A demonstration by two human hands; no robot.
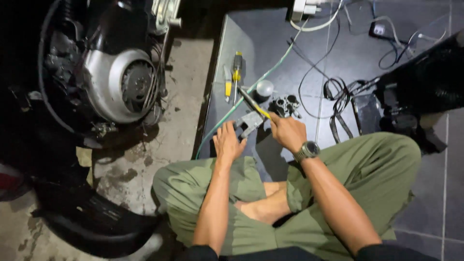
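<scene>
Left hand (228, 142): laid flat, palm down, fingers spread and released, on the near end of a small grey metal part (250, 122) that rests on the dark tiled floor (435, 193). Nothing is clasped; the part is pinned under the fingertips.

Right hand (288, 131): clenched around the yellow-and-black handle of a screwdriver (253, 103). The shaft is angled up and away to the left of this grip, crossing just above the metal part. A wristwatch (307, 150) is worn just behind the hand.

Metal part: placed on the floor between the two hands, touched by the left fingers, just left of the right grip.

Beyond the right grip: a cluster of small dark metal fittings (284, 105), and a round silver cap (264, 89) just left of them.

Further beyond the left hand: a second yellow-handled screwdriver (237, 72) and a slim tool (227, 84) laid side by side on the floor.

A green cable (227, 117) is run diagonally across the floor, passing close to the left fingers. Black cables (338, 96) are coiled to the right of the right grip.

Well left of both hands: a scooter engine (121, 84) with a silver fan cover, on stained concrete.

Below the hands: crossed legs in green trousers (377, 164).
</scene>
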